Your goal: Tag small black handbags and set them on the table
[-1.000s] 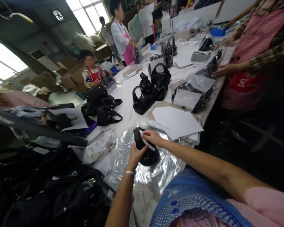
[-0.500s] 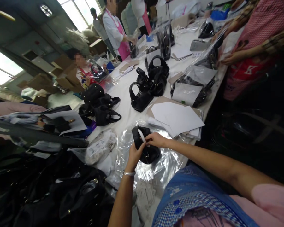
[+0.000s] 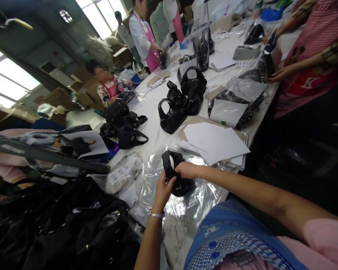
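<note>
Black bag (image 3: 183,186) on clear plastic (image 3: 150,178), just below the frame's centre. The left hand (image 3: 163,189) is clasped on its left side; the right hand (image 3: 188,170) touches it beside the white strip (image 3: 171,161), fingertips hidden, so whether they grip cannot be told. Right of centre: paper (image 3: 214,139). Lower left: heaped bags (image 3: 62,225).

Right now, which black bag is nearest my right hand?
The black bag on the clear plastic: your left hand and right hand both touch it, while other black bags are farther off.
</note>
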Tool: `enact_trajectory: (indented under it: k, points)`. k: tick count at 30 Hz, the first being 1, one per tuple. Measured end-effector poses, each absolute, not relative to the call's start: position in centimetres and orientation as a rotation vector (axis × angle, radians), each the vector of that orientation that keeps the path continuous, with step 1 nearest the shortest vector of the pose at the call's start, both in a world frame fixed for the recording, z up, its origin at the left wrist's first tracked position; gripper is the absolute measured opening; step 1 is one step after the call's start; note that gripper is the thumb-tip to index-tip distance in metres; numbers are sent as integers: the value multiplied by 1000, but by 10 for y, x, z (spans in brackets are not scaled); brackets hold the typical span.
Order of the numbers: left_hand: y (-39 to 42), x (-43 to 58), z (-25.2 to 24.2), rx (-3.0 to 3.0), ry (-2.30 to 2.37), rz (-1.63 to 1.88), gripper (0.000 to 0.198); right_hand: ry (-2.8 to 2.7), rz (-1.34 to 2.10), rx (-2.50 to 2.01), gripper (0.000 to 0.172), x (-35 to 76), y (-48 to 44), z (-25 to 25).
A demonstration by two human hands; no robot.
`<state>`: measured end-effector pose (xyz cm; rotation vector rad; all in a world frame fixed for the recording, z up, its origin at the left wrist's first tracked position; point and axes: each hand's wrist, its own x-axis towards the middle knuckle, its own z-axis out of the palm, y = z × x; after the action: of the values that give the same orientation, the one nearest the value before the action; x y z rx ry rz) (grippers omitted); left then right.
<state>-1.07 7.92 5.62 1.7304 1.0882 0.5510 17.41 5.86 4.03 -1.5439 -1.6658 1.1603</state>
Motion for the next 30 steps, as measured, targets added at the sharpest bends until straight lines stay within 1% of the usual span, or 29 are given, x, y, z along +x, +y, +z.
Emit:
enact_trajectory:
  k: [5, 6, 9, 11, 16, 21, 24, 28, 30]
  points:
    - [78, 0, 58, 1628, 981, 641, 34, -1529, 1013, -1609, 22, 177, 54, 52]
    - [77, 1, 58, 1619, 971, 653, 34, -1442, 1041, -1584, 25, 177, 54, 55]
    - [77, 2, 55, 1660, 999, 662, 34, -1127, 1264, -1449, 31, 176, 56, 60]
    - [76, 2, 54, 1727, 1028, 655, 35, -1034, 1340, -1413, 29, 175, 61, 62]
    - [74, 2, 57, 1738, 1070, 661, 44, -1122, 1317, -1465, 23, 177, 77, 62]
    - [72, 7, 59, 1650, 1124, 654, 43, -1231, 1328, -1475, 13, 174, 77, 58]
    - [74, 8, 61, 1616, 1125, 648, 44, -1181, 1324, -1493, 11, 172, 74, 59]
    - [77, 8, 63, 1431, 1052, 658, 46, -1005, 1295, -1537, 30, 172, 71, 69]
    - [79, 8, 63, 1389, 1085, 631, 49, -942, 1334, -1545, 36, 170, 71, 75]
